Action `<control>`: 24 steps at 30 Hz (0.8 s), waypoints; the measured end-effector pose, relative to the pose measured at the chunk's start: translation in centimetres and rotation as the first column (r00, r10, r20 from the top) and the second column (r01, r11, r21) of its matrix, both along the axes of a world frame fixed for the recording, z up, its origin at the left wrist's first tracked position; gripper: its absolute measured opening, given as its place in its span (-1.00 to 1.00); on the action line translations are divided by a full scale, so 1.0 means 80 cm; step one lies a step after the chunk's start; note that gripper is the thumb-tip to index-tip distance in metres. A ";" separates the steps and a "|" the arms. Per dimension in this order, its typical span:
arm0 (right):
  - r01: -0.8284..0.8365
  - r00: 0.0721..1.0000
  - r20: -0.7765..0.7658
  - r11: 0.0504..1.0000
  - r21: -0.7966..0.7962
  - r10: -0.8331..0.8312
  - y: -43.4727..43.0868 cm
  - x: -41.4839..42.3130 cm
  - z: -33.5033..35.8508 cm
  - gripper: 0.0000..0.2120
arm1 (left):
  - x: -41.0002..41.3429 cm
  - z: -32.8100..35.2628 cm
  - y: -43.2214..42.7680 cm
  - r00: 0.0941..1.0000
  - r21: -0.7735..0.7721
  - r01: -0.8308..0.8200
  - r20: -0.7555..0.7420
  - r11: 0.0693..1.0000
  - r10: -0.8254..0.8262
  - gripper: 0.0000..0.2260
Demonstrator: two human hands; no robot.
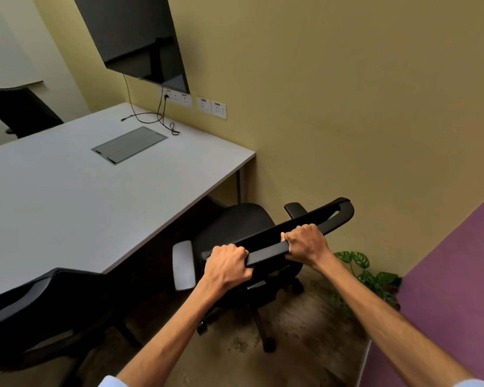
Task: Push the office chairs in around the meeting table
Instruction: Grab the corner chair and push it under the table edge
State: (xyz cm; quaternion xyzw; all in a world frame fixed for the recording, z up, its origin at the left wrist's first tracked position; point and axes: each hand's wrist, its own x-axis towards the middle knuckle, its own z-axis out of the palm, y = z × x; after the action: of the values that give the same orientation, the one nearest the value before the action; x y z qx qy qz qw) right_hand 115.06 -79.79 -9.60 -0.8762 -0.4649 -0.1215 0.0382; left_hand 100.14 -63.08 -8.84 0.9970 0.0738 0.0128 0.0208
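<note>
— Yellow-green walls, purple wall (456, 275) on the right, brownish carpet (305, 331) underfoot. Seen on the far wall?

— Dark screen (140, 40) mounted high, sockets (196, 103) below it, black cable (154, 118) trailing onto the far right corner of the grey desk (67, 191). Flush hatch (130, 145) set in the desk top near that same end.

— And the office chair?

— Black office chair (235, 227) standing off the right edge of the desk, near its far right corner, seat partly under the edge, backrest tilted toward the camera. Grey armrest (183, 265) facing the desk edge, wheeled base on the carpet.

— Hands?

— Both on the top bar of the backrest. Left hand (228, 265) at the near end, fingers (239, 251) curled tight over the bar. Right hand (306, 243) further along, fingers (287, 238) likewise wrapped and clamped on the bar. Forearms bare, pale sleeve cuffs just showing at the bottom.

— Anything else around?

— Second black chair (39, 308) at the near part of the same desk edge, back partly under the top. Third chair (20, 110) across the desk, by the far left edge. Leafy plant (369, 277) on the floor by the purple wall, just beyond the right forearm.
</note>
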 end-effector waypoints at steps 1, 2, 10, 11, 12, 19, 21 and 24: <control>-0.029 1.000 0.005 1.000 -0.003 0.029 0.001 0.029 0.006 -0.83 | 0.023 0.006 -0.006 0.999 -0.008 -0.027 0.021 1.000 0.027 -0.76; -0.048 0.999 -0.001 0.999 -0.012 0.048 0.003 0.039 0.007 -0.84 | 0.029 0.008 -0.008 0.999 -0.020 -0.042 0.012 0.999 0.042 -0.74; -0.165 0.986 -0.017 0.985 -0.054 0.164 0.037 0.136 -0.004 -0.80 | 0.100 -0.002 -0.003 0.981 0.002 -0.187 0.043 0.982 0.187 -0.72; -0.165 0.986 0.011 0.985 -0.050 0.166 0.043 0.148 -0.003 -0.80 | 0.110 0.000 0.001 0.982 0.002 -0.185 0.046 0.983 0.184 -0.72; -0.145 0.989 0.016 0.989 -0.035 0.145 0.043 0.152 -0.002 -0.80 | 0.114 0.003 0.002 0.984 -0.001 -0.174 0.032 0.985 0.174 -0.71; -0.250 0.968 0.006 0.960 -0.125 0.252 0.102 0.213 -0.002 -0.69 | 0.159 0.004 0.036 0.958 0.023 -0.287 0.023 0.958 0.287 -0.74; -0.282 0.957 0.043 0.955 -0.091 0.286 0.114 0.221 0.005 -0.71 | 0.165 0.012 0.040 0.953 0.007 -0.302 0.017 0.953 0.302 -0.77; -0.334 0.940 0.065 0.942 -0.038 0.336 0.139 0.253 0.016 -0.74 | 0.188 0.020 0.056 0.942 -0.005 -0.331 0.065 0.944 0.330 -0.79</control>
State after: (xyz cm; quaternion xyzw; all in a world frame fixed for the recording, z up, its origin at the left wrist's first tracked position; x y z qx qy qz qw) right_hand 135.31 -68.67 -8.33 -0.7798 -0.6098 -0.1380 0.0305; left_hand 115.16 -58.62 -7.27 0.9696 0.2391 0.0486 0.0180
